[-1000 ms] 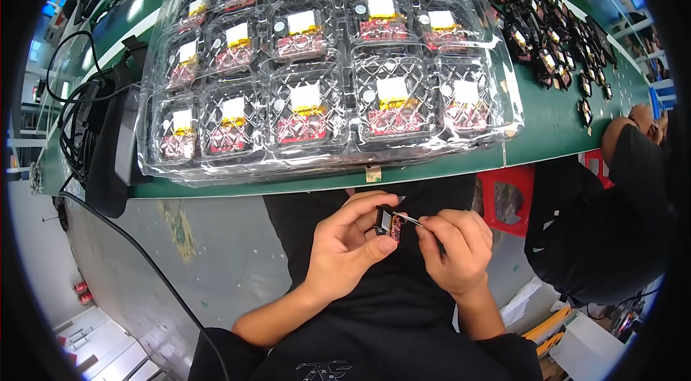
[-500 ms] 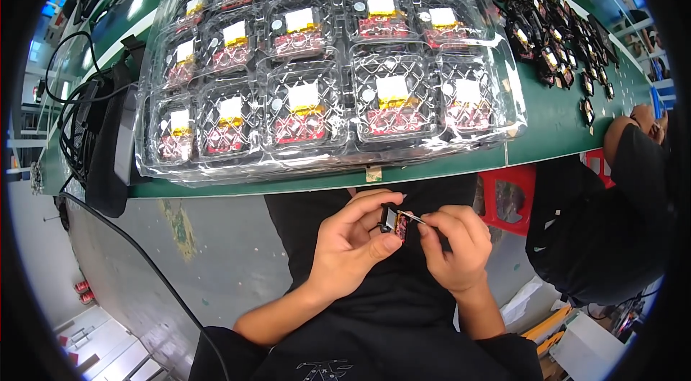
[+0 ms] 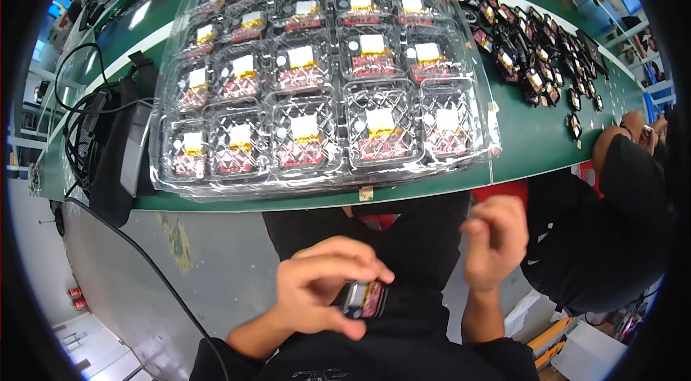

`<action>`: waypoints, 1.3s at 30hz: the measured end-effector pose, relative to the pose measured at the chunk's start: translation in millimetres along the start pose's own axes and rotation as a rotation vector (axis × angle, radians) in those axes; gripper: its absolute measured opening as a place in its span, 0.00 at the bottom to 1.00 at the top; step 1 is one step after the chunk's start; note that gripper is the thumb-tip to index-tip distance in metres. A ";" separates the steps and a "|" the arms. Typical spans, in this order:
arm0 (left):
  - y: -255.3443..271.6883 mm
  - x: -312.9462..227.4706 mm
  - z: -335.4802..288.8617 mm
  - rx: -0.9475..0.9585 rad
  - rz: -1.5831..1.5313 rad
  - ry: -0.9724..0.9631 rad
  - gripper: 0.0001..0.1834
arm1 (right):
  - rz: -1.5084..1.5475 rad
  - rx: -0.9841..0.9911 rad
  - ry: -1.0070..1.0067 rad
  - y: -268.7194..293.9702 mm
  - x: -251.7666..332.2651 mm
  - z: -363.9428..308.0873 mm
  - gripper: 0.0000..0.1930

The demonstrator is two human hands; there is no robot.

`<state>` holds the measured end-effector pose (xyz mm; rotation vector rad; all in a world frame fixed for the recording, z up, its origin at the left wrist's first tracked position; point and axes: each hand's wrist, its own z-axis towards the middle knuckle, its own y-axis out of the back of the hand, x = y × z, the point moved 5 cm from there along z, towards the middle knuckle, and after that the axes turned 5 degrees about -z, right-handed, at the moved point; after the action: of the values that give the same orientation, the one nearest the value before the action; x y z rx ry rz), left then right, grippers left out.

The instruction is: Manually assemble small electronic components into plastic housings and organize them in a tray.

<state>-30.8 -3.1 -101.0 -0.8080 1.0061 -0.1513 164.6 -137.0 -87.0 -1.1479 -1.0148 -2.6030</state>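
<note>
My left hand (image 3: 317,284) is closed round the edges of a small electronic module (image 3: 365,299), held low over my lap. The module has a black housing, a silver-white block, a strip of yellow tape and a red circuit board. Off to the right, near the table's edge, my right hand (image 3: 498,241) is raised and smeared by motion. Its fingers are curled together, and what they hold is too blurred to name. In front of me lies a stack of clear plastic trays (image 3: 324,178), with similar modules sitting in their compartments.
The green table (image 3: 515,143) carries a heap of loose black modules (image 3: 536,64) at the right. A black bag-like case (image 3: 108,165) with coiled cables lies at the left; one cable (image 3: 147,259) hangs down. At the right sits a co-worker in black (image 3: 594,244), close to a red stool (image 3: 511,197).
My left hand has lowered toward my lap with the module. My right hand has moved away from it, up and to the right; earlier it held a thin metal tool against the module. The view has shifted.
</note>
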 end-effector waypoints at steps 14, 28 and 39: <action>15.6 -175.5 64.4 -0.494 1.269 -0.431 0.14 | -0.686 0.074 -0.144 -12.0 -52.2 121.6 0.25; 32.0 -166.2 80.1 -0.353 1.695 -0.151 0.08 | -0.602 0.002 -0.117 -9.5 -37.9 91.6 0.14; -43.3 -86.6 21.9 -0.033 1.005 -0.808 0.02 | -0.411 -0.149 0.094 14.0 -30.6 52.4 0.17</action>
<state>-50.6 18.2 -6.1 -0.2542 0.5322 0.9841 223.3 -119.7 -75.2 -0.9123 -1.1588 -3.0628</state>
